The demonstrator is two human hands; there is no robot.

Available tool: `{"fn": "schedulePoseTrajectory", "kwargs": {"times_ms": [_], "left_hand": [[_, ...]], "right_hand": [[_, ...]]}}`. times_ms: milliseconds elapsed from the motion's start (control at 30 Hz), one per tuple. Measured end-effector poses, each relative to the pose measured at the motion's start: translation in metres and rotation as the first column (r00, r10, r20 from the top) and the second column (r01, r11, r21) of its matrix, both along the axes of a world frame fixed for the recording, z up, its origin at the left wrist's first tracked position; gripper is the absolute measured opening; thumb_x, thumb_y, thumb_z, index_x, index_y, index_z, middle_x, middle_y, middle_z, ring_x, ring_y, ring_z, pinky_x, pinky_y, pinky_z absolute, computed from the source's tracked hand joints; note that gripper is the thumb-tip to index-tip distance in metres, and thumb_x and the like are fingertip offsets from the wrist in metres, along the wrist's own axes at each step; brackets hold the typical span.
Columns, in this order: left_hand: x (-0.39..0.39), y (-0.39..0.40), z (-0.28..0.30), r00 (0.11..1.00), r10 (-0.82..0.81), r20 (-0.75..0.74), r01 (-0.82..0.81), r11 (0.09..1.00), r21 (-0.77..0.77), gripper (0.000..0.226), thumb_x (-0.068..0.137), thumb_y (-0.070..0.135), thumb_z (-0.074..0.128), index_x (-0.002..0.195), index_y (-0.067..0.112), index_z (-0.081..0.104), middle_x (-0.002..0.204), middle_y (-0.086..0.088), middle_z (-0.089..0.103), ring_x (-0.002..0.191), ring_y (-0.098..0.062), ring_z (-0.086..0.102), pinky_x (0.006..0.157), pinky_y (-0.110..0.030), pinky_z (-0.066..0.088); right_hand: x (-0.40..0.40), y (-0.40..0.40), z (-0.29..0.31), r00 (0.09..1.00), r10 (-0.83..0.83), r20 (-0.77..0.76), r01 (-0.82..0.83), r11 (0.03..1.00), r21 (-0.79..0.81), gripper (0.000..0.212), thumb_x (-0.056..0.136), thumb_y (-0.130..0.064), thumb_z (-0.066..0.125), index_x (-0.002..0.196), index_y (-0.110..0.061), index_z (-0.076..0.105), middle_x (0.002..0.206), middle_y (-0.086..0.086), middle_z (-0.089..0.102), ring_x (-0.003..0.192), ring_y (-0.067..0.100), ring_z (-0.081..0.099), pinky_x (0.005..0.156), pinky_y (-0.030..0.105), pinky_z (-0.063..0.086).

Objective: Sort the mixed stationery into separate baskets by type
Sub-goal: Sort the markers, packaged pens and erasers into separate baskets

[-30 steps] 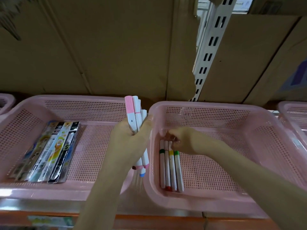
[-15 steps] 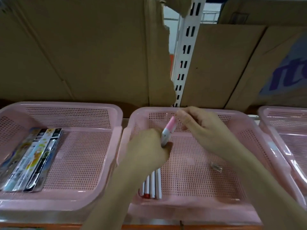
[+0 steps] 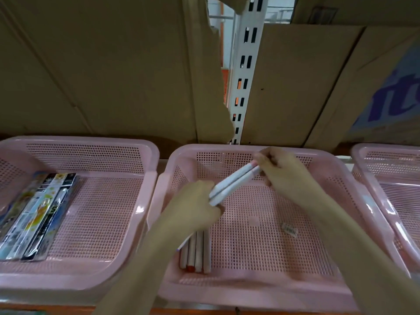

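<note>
My left hand [image 3: 193, 208] grips the near end of a small bundle of white markers with pink caps [image 3: 234, 183] above the middle pink basket [image 3: 254, 289]. At the far, pink-capped end, my right hand [image 3: 281, 171] pinches those same markers. Several more white markers [image 3: 196, 253] lie side by side on the basket floor, partly hidden under my left wrist. The left pink basket [image 3: 102, 201] holds several flat packaged pens [image 3: 38, 214] along its left side.
A small clear item with a barcode label [image 3: 289, 229] lies on the middle basket's floor at the right. A third pink basket [image 3: 391, 178] stands at the far right. Cardboard boxes [image 3: 102, 64] and a white slotted shelf upright [image 3: 244, 64] rise behind the baskets.
My left hand carried the pink-capped markers from the gap between baskets over into the middle basket. My right hand left the markers lying in the basket and took hold of the bundle's capped end.
</note>
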State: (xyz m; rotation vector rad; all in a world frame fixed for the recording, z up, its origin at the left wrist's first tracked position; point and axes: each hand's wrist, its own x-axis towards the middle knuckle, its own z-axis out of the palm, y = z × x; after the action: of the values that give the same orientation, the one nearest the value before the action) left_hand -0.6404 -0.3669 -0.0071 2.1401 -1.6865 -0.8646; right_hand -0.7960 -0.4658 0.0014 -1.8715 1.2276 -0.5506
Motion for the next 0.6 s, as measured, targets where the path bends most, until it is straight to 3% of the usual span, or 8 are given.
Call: {"fn": "schedulePoseTrajectory", "kwargs": {"times_ms": [133, 233, 333, 400, 500, 600], "left_hand": [[0.01, 0.0, 0.001, 0.991, 0.129, -0.039, -0.129, 0.992, 0.006, 0.013, 0.091, 0.022, 0.056, 0.077, 0.021, 0.056, 0.074, 0.002, 0.06, 0.065, -0.01, 0.057, 0.052, -0.018, 0.039], [0.007, -0.003, 0.001, 0.974, 0.22, -0.047, -0.222, 0.974, -0.033, 0.024, 0.095, 0.029, 0.047, 0.073, 0.021, 0.053, 0.067, 0.001, 0.055, 0.058, -0.01, 0.051, 0.049, -0.021, 0.034], [-0.002, -0.009, -0.001, 0.978, 0.208, -0.013, -0.208, 0.978, -0.016, 0.029, 0.097, 0.043, 0.04, 0.088, 0.02, 0.056, 0.068, 0.002, 0.055, 0.059, -0.009, 0.052, 0.049, -0.023, 0.035], [-0.009, -0.014, -0.006, 0.99, 0.141, 0.009, -0.141, 0.989, 0.04, 0.034, 0.097, 0.046, 0.037, 0.082, 0.021, 0.055, 0.069, 0.002, 0.055, 0.061, -0.01, 0.053, 0.052, -0.024, 0.035], [-0.015, -0.019, -0.015, 0.995, 0.073, 0.069, -0.08, 0.991, 0.108, 0.042, 0.097, 0.049, 0.035, 0.068, 0.021, 0.048, 0.064, 0.002, 0.052, 0.056, -0.011, 0.049, 0.05, -0.025, 0.034], [-0.017, -0.017, -0.019, 0.996, 0.062, 0.059, -0.072, 0.981, 0.179, 0.047, 0.099, 0.045, 0.032, 0.065, 0.018, 0.05, 0.064, -0.001, 0.053, 0.054, -0.012, 0.047, 0.049, -0.025, 0.035]], "right_hand": [[-0.013, -0.017, 0.006, 0.996, -0.093, 0.003, 0.093, 0.993, -0.069, 0.022, 0.099, -0.03, 0.045, 0.09, -0.016, 0.06, 0.066, 0.0, 0.054, 0.055, 0.015, 0.045, 0.054, 0.027, 0.038], [-0.018, -0.022, 0.011, 0.984, -0.015, -0.176, -0.018, 0.982, -0.186, 0.021, 0.099, -0.026, 0.046, 0.083, -0.019, 0.058, 0.068, -0.002, 0.056, 0.052, 0.012, 0.046, 0.044, 0.017, 0.033], [-0.017, -0.02, 0.012, 0.862, 0.263, -0.433, -0.307, 0.951, -0.034, 0.021, 0.098, -0.032, 0.045, 0.083, -0.025, 0.058, 0.079, 0.0, 0.061, 0.064, 0.014, 0.053, 0.058, 0.023, 0.043], [-0.011, -0.017, 0.006, 0.759, 0.401, -0.514, -0.412, 0.906, 0.098, 0.021, 0.097, -0.037, 0.045, 0.089, -0.025, 0.06, 0.084, -0.002, 0.062, 0.073, 0.014, 0.056, 0.069, 0.03, 0.048], [0.001, -0.011, -0.01, 0.689, 0.452, -0.567, -0.466, 0.875, 0.131, 0.023, 0.098, -0.038, 0.044, 0.103, -0.023, 0.06, 0.095, -0.004, 0.063, 0.079, 0.012, 0.057, 0.073, 0.028, 0.045], [0.007, -0.005, -0.023, 0.685, 0.461, -0.564, -0.448, 0.877, 0.174, 0.039, 0.099, -0.037, 0.044, 0.133, -0.018, 0.047, 0.101, 0.0, 0.066, 0.077, 0.005, 0.056, 0.073, 0.023, 0.041]]}}
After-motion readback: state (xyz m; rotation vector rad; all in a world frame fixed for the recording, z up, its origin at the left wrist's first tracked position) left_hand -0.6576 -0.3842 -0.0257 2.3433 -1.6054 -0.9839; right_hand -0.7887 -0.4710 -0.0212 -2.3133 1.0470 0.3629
